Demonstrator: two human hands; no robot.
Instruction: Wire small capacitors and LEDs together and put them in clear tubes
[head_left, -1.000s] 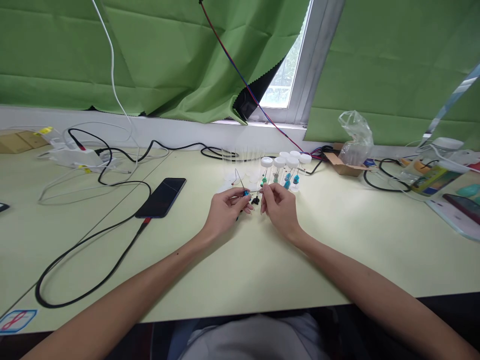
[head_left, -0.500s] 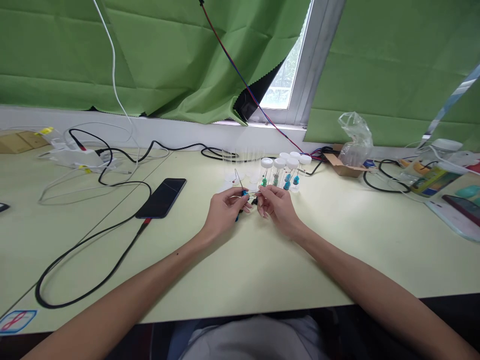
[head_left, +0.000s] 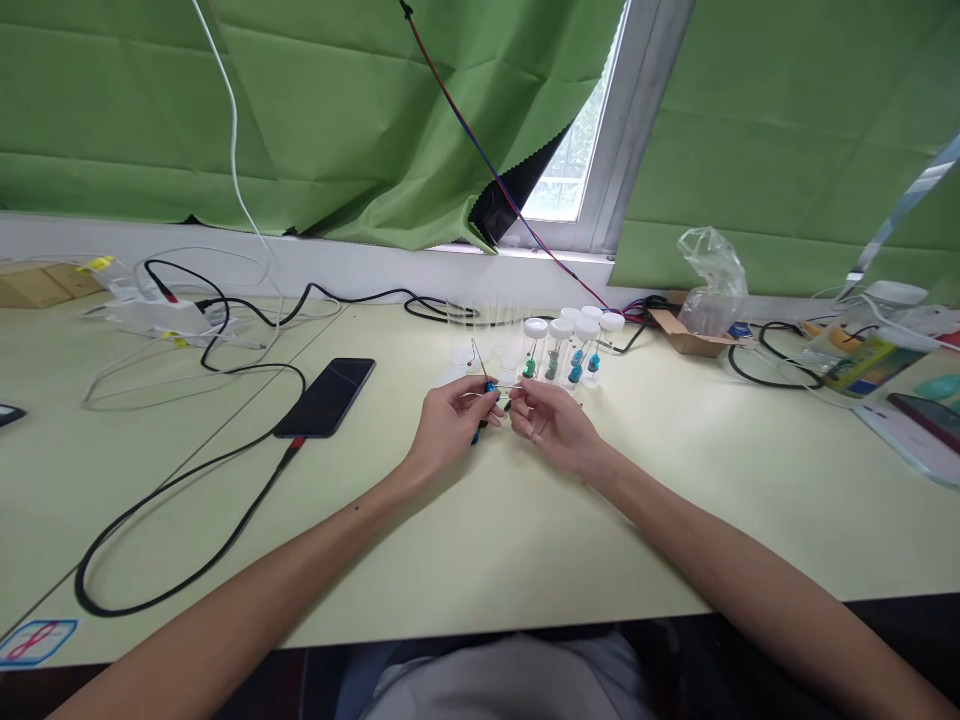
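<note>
Between the thumb and fingers of my left hand (head_left: 444, 422) is a small blue piece with thin wires (head_left: 491, 391); one wire slants up and another runs toward the right. My right hand (head_left: 556, 424) pinches the end of the wire on the right side. A second blue piece (head_left: 475, 436) shows below my left fingers, partly hidden. Just beyond my hands stand several clear vials with white lids (head_left: 535, 328), holding green and blue pieces with wires. Left of them are clear, lidless tubes (head_left: 480, 320), hard to make out.
A black phone (head_left: 325, 398) lies to the left, plugged into a looping black cable (head_left: 187, 470). White cables and a power strip (head_left: 161, 315) sit at the back left. At the right are a small cardboard box (head_left: 694, 338) with a plastic bag and a white phone (head_left: 907, 440).
My right fingers have shifted slightly along the wire and curl in a little more. My left hand keeps its hold on the blue piece. The whole view has moved slightly.
</note>
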